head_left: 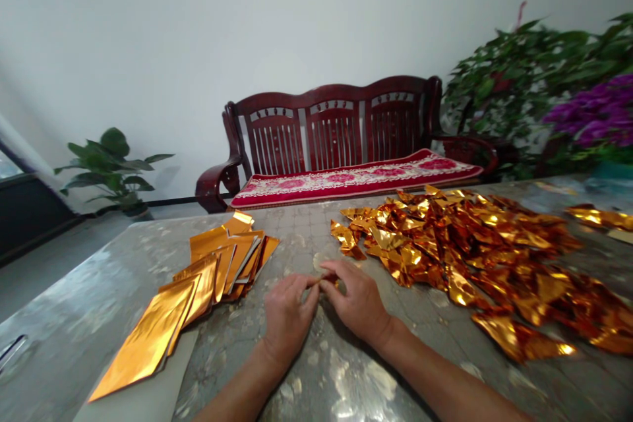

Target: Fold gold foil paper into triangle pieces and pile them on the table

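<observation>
My left hand [291,311] and my right hand [357,297] meet over the middle of the table, thumbs and fingers pinched together on a small piece of gold foil paper [322,279]. Most of that piece is hidden by my fingers. Left of my hands, flat gold foil sheets [148,326] lie fanned out in overlapping stacks. To the right spreads a large heap of folded gold foil pieces [445,237], crumpled-looking and shiny; one folded piece [519,337] lies at its near edge.
The table [237,356] has a patterned, glossy cover. A pale sheet [180,369] lies under the foil stacks. Behind stands a dark red wooden bench [333,132] with a red floral cushion [341,178]. Plants flank it, with purple flowers [596,112] at the right.
</observation>
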Motion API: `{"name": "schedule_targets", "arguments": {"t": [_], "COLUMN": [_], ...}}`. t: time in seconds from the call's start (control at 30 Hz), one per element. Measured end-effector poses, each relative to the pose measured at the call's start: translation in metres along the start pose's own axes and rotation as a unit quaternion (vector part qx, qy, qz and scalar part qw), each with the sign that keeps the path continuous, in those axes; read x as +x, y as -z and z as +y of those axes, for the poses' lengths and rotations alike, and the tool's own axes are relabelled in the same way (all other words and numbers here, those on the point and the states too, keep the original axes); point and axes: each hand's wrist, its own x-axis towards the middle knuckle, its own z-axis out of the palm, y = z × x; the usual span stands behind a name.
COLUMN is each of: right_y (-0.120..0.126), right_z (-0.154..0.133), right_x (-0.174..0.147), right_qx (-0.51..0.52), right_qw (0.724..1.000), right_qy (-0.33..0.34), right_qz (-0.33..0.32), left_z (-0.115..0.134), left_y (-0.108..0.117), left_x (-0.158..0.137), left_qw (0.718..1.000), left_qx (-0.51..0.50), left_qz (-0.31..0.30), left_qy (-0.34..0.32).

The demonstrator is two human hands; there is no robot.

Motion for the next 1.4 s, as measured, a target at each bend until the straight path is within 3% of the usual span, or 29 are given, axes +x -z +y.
{"name": "schedule_targets", "arguments": {"t": [0.17, 0.47, 0.67, 0.8, 0.87, 0.93, 1.03, 1.17, 1.27, 1.4], "right_y": [0.010, 0.016, 0.018, 0.021, 0.024, 0.026, 0.026, 0.022, 0.021, 0.019], "right_z": [0.000, 0.000, -0.002, -0.002, 0.001, 0.006, 0.018, 0.026, 0.024, 0.020], "right_x": [0.003, 0.010, 0.012, 0.014, 0.015, 0.017, 0.018, 0.017, 0.017, 0.018], "right_qx": [-0.145, -0.261, -0.269, -0.221, -0.168, -0.107, -0.011, 0.094, 0.121, 0.125], "right_qw": [0.982, 0.945, 0.942, 0.957, 0.972, 0.987, 0.998, 0.995, 0.992, 0.990], "right_qy": [0.113, 0.183, 0.164, 0.121, 0.087, 0.039, -0.016, 0.002, 0.004, -0.027], "right_qz": [-0.049, -0.078, -0.115, -0.143, -0.138, -0.112, -0.066, -0.041, -0.040, -0.061], "left_z": [-0.001, 0.000, 0.001, 0.001, -0.002, -0.006, -0.013, -0.017, -0.014, -0.014], "left_y": [0.004, 0.005, 0.006, 0.006, 0.005, 0.002, -0.001, 0.001, 0.004, 0.002], "left_x": [-0.001, 0.000, 0.001, 0.000, 0.000, 0.002, 0.010, 0.019, 0.021, 0.019], "left_qw": [0.992, 0.992, 0.993, 0.995, 0.999, 0.998, 0.948, 0.818, 0.762, 0.746], "left_qx": [0.091, 0.081, 0.067, 0.053, 0.020, -0.051, -0.230, -0.427, -0.482, -0.506], "left_qz": [0.010, -0.009, -0.018, -0.028, -0.026, -0.009, 0.016, 0.017, -0.006, -0.037], "left_qy": [-0.090, -0.101, -0.100, -0.085, -0.043, 0.048, 0.221, 0.386, 0.433, 0.430]}}
